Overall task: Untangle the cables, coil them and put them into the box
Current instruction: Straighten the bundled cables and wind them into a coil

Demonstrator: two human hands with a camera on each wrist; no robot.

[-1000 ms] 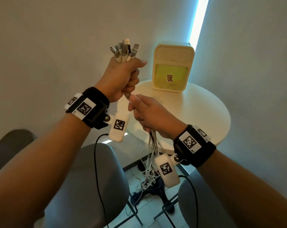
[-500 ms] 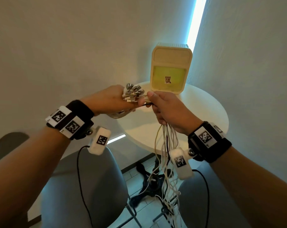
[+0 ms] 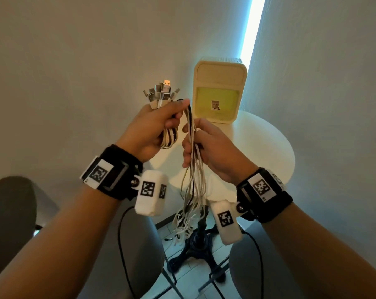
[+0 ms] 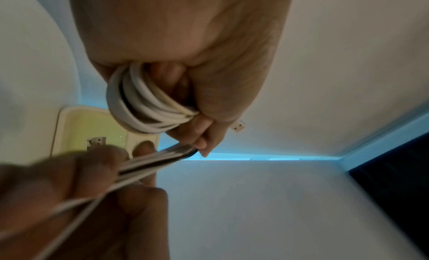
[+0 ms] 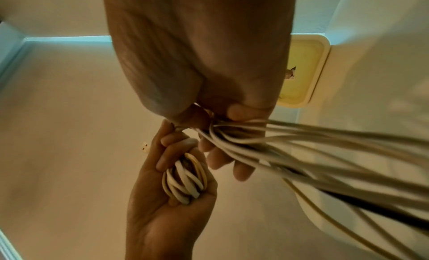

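Note:
My left hand (image 3: 154, 126) grips a bunch of white and black cables (image 3: 192, 169) in a first loop (image 4: 144, 106), with their USB plugs (image 3: 161, 92) fanning up above the fist. From the thumb the strands run down through my right hand (image 3: 204, 145), which holds them just below and to the right. The loose tails (image 3: 187, 221) hang tangled toward the floor. In the right wrist view the coil (image 5: 185, 179) lies in the left palm and the strands (image 5: 301, 150) stream off to the right. The cream box (image 3: 219, 89) with a yellow-green inside stands on the round table (image 3: 264, 152).
The round white table sits in a wall corner on a black pedestal base (image 3: 195, 247). Two grey chairs (image 3: 139, 244) (image 3: 245, 266) stand below my arms. Black wrist-camera leads (image 3: 122, 244) hang from both wrists.
The left hand has risen again with the plugs pointing up and a loop of cable now in its fist. The right hand slid lower along the strands.

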